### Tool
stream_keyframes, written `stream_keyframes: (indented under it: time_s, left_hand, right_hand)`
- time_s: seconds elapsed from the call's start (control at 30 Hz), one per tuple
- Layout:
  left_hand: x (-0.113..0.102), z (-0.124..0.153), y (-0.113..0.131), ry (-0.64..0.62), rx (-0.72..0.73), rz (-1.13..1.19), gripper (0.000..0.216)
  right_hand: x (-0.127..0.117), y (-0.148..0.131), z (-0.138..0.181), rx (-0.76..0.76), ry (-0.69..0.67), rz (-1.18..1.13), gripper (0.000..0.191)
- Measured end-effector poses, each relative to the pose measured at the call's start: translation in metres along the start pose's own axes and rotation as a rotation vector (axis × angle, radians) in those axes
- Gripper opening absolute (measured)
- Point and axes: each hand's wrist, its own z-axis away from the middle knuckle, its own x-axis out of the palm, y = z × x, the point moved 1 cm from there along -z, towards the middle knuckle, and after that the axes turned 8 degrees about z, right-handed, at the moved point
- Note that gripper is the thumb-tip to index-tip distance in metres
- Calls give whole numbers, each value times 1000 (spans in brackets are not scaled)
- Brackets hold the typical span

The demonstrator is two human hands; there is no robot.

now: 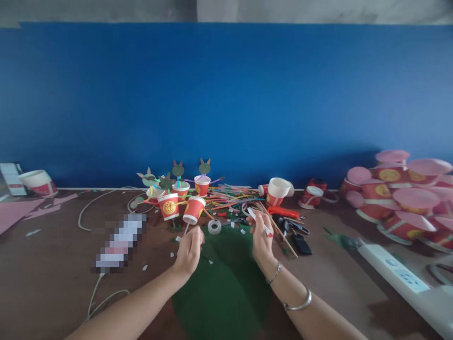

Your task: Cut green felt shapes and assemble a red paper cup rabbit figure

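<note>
My left hand (189, 250) is closed around a thin stick that carries a tilted red paper cup (193, 209) just above it. My right hand (261, 236) is closed on a white pen-like tool with a red tip (259, 222). Both hands hover over a dark green felt sheet (222, 283) on the brown table. A roll of clear tape (214, 226) lies between the hands, slightly beyond them.
Red cup figures with green paper heads (179, 186) stand behind a heap of coloured straws (233, 196). Scissors and dark tools (293, 229) lie right of my hand. Pink-lidded red cups (403, 198) pile at far right, a white power strip (399, 271) nearby. White cable (95, 203) at left.
</note>
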Motion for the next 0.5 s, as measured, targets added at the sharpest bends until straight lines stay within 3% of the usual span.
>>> stream_keyframes:
  time_s: [0.2,0.3,0.4,0.5]
  left_hand:
    - [14,-22,16,-67,39,-95,19]
    - [16,-49,16,-43,183,-298,11]
    - [18,-73,11,-176,247,-631,20]
    - [24,-88,4,-286,251,-710,24]
  right_hand:
    - [-2,4,-3,-8,11,7,27]
    - [-1,9,-5,20,-7,-16,27]
    - [0,12,-7,52,-31,-37,26]
    - [1,13,-8,45,-35,-33,25]
